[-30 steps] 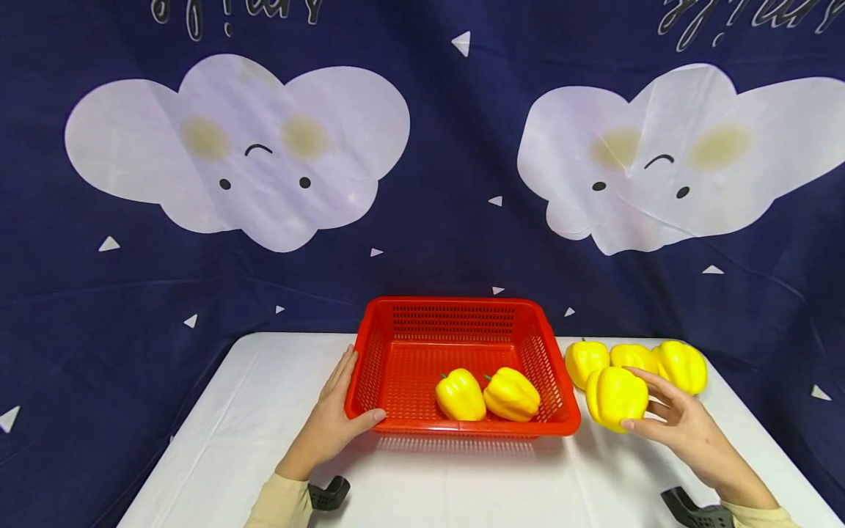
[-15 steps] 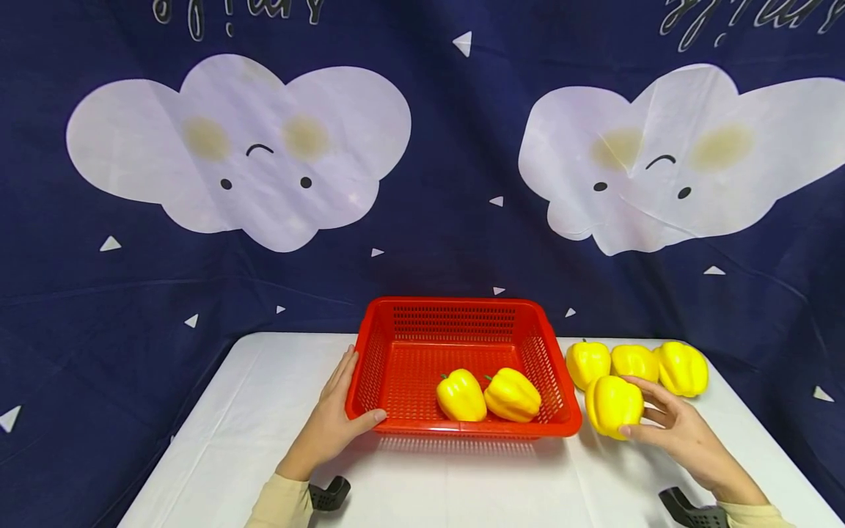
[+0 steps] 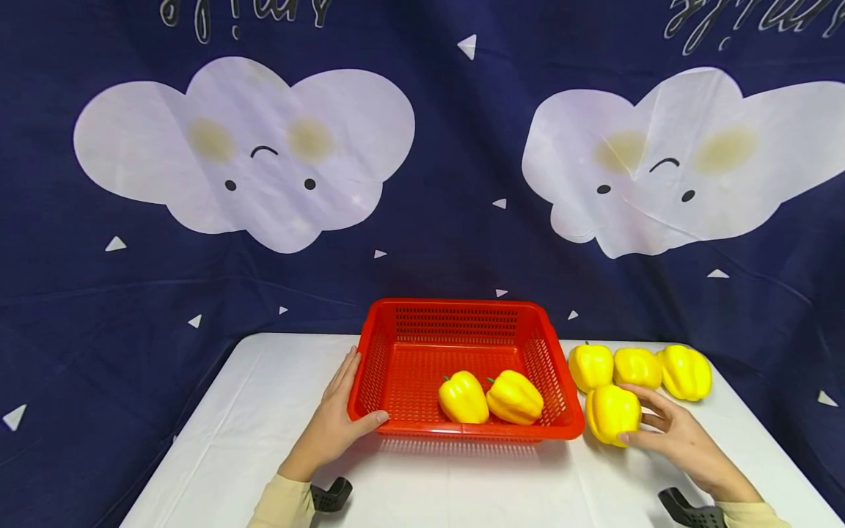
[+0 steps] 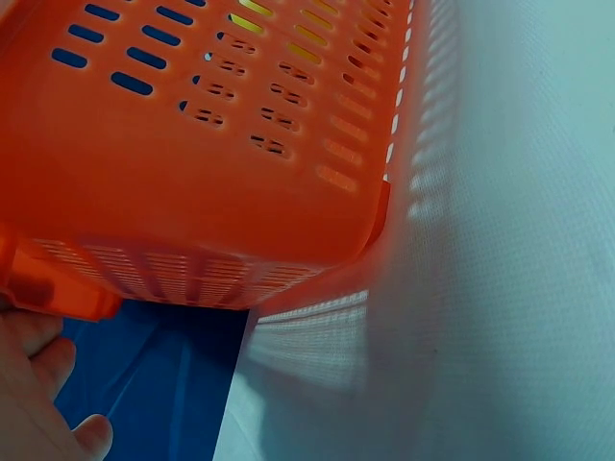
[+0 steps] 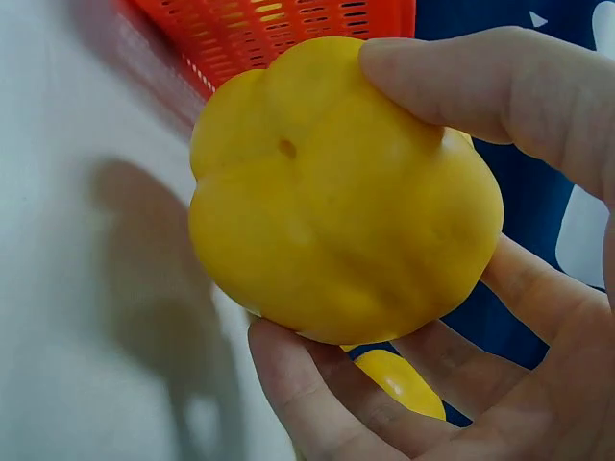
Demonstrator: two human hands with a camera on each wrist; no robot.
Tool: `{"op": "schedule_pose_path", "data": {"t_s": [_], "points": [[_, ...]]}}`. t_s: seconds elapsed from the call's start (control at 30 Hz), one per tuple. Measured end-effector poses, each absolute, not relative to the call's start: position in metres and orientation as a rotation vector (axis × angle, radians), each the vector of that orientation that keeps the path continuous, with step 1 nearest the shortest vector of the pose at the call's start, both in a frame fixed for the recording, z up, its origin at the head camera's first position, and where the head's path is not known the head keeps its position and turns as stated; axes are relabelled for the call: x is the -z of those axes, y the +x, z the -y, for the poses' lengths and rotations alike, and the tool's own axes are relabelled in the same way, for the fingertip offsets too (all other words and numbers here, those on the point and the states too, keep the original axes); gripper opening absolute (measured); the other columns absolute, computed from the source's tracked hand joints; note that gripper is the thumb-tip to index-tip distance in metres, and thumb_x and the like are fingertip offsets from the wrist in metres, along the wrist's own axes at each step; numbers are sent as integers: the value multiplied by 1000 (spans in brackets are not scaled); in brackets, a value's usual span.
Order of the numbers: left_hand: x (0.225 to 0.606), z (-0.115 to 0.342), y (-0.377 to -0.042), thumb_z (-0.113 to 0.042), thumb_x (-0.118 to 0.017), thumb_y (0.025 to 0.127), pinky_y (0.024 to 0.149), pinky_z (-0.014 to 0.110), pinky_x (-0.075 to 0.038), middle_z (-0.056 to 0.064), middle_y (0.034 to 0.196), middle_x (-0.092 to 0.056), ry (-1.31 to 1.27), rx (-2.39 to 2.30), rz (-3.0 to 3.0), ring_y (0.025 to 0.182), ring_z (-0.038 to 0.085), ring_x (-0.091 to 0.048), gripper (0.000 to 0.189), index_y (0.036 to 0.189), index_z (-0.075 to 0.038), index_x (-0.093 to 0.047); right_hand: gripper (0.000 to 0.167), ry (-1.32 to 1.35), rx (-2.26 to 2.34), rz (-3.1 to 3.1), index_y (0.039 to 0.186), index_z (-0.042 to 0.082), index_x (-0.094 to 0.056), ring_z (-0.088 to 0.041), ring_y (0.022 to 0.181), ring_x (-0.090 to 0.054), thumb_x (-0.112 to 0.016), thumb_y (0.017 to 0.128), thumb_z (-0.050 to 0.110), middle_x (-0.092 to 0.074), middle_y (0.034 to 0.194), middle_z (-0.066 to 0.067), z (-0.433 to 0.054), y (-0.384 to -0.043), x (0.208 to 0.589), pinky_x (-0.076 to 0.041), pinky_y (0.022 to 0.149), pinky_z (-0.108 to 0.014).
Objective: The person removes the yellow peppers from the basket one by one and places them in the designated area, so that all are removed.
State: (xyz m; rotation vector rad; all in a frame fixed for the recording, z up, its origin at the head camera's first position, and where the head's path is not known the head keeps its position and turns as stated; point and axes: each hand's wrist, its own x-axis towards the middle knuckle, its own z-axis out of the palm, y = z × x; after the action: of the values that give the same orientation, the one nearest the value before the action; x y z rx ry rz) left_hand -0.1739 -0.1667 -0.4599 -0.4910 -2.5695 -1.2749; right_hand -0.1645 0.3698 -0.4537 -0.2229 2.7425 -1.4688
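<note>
My right hand (image 3: 670,436) holds a yellow bell pepper (image 3: 612,415) just right of the red basket (image 3: 462,428), thumb on one side and fingers on the other. In the right wrist view the lobed underside of this bell pepper (image 5: 327,202) faces the camera, its shadow falling on the white cloth. My left hand (image 3: 333,425) rests at the basket's near left corner, fingers straight along the outer wall and thumb over the front rim. Two more yellow peppers (image 3: 463,397) with green stems lie inside the basket, towards its front right.
Behind the held pepper, three yellow peppers (image 3: 637,368) stand in a row at the table's back right. The white-covered table (image 3: 475,488) ends at a dark blue curtain (image 3: 455,183) printed with clouds.
My right hand has lowered the held pepper slightly towards the table and nearer to me. The left hand and the basket stay in place; the head view has shifted a little.
</note>
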Motion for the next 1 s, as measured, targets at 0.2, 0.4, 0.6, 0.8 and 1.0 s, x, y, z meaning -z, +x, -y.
{"op": "schedule_pose_path", "data": {"t_s": [0.2,0.4,0.6,0.8,1.0], "points": [[460,167,-174,-38,-81,83,114,66,-22,3,168,-9,-490,1271,2576,152,33,-15,104,161,-7,-19,79,-181,1355,-2787,149,3,-44,-20,117,-58,-83,82,18,-50,137,9,-368,-168,455,-54,84,-29],[461,167,-174,-38,-81,83,114,66,-22,2,168,-9,-494,1267,2576,152,33,-15,105,161,-7,-18,82,-149,1348,-2734,149,0,-42,-51,120,-53,-84,80,18,-46,146,-24,-366,-167,456,-56,86,-52],[461,167,-174,-39,-80,83,114,67,-22,1,168,-8,-497,1268,2574,152,34,-15,104,161,-7,-18,85,-145,1329,-2728,150,-1,-41,-51,120,-53,-84,80,18,-44,148,-29,-366,-169,458,-56,86,-51],[461,167,-174,-38,-80,84,114,67,-22,0,168,-8,-503,1270,2571,152,33,-14,104,161,-8,-18,83,-180,1342,-2742,148,-2,-43,-48,118,-55,-85,79,17,-45,146,-27,-365,-170,459,-52,87,-47],[461,168,-174,-39,-80,84,113,68,-22,0,168,-8,-493,1268,2577,152,34,-15,104,161,-9,-18,85,-150,1346,-2710,150,-2,-40,-51,119,-54,-84,80,19,-42,148,-30,-367,-173,460,-52,88,-57]]}}
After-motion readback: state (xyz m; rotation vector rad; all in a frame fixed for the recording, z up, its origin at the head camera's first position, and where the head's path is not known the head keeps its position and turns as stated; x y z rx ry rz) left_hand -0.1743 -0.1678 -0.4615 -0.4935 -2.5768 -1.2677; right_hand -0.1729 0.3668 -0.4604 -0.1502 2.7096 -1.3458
